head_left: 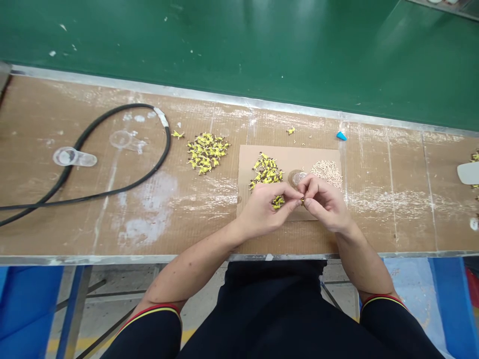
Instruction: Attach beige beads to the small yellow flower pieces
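My left hand [264,209] and my right hand [324,202] meet above a cardboard sheet [288,158], fingertips together on a tiny part [302,200]. Most of that part is hidden by my fingers. A heap of small yellow-and-dark parts [266,172] lies on the sheet beside my left hand, and a small cluster of them [278,201] sits just under that hand. Close to my right fingers stands a small round clear dish [298,178]. A pile of tiny beige pieces [326,173] lies beyond my right hand.
A larger heap of yellow parts [206,152] lies on the brown-covered bench [389,219] left of the sheet. Further left are a looped black cable [167,144] and a clear plastic piece [74,157]. A small blue piece [341,136] lies near the green belt [239,45].
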Demonstrator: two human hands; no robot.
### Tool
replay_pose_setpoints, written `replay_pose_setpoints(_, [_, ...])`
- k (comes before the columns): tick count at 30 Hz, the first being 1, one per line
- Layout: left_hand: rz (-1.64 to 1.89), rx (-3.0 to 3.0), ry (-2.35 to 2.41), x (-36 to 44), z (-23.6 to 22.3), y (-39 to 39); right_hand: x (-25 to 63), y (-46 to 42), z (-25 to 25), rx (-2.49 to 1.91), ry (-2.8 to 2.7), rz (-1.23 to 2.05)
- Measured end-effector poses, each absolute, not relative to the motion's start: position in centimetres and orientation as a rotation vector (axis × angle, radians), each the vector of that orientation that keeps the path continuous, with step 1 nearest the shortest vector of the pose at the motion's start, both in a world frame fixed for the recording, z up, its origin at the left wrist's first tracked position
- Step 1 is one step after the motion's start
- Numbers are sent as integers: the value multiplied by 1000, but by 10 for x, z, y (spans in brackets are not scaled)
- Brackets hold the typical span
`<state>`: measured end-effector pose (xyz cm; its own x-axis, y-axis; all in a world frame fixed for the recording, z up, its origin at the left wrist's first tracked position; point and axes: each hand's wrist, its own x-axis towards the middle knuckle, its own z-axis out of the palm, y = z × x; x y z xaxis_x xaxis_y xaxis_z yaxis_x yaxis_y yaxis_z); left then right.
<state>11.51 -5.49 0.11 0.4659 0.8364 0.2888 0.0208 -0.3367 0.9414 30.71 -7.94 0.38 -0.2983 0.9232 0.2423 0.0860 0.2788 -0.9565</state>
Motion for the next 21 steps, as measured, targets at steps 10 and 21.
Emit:
replay_pose_setpoints(10, [946,1502,652,115,-4,-50,304,-87,7,-1018,-1743,749])
replay_pose_setpoints(21, [1044,1556,708,100,0,-38,333,-80,1,-1178,-1424,433])
